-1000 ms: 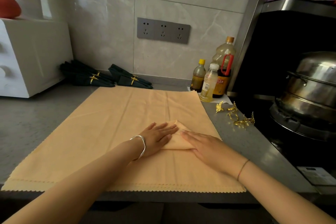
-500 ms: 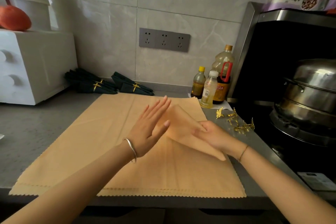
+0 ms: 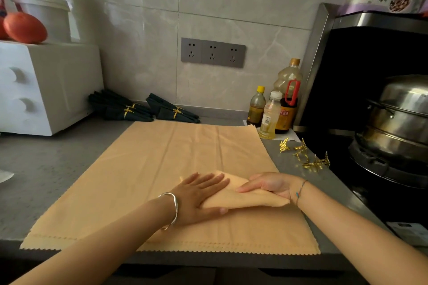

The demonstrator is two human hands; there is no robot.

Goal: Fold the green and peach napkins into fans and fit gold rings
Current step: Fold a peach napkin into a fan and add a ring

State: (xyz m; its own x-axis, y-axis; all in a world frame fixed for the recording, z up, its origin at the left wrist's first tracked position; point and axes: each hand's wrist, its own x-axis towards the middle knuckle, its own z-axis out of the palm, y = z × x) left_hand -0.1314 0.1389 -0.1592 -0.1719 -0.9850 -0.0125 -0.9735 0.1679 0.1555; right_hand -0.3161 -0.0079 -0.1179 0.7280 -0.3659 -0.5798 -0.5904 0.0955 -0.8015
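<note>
Head camera looked down on a large peach cloth napkin with a zigzag-cut hem (image 3: 143, 183), which lay flat across the middle of the grey stone countertop (image 3: 46, 169), its near hem along the front edge. Toward its right side one corner was turned back into a raised triangular fold. The left hand (image 3: 199, 194) lay flat on the napkin with its fingers straight and slightly spread. Its fingertips rested on the fold's left end and its thumb lay along the fold's lower edge. A plain silver bangle (image 3: 172, 210) sat on that wrist. The right hand (image 3: 272, 184) gripped the fold from the right, fingers curled over its upper edge. Its thumb was hidden behind the cloth.

At the countertop's back edge, against the tiled wall, lay two dark green fan-folded napkins (image 3: 173, 112), each bound by a gold band. They were too dim for their pleats to be counted. Loose gold leaf-shaped rings (image 3: 303, 156) lay tangled near the right edge, so their number was unclear. Behind them stood three plastic oil and sauce bottles (image 3: 268, 114). A stacked steel steamer pot (image 3: 398, 118) was cut off by the right border. At the left, a white boxy appliance (image 3: 46, 90) was partly out of frame.
</note>
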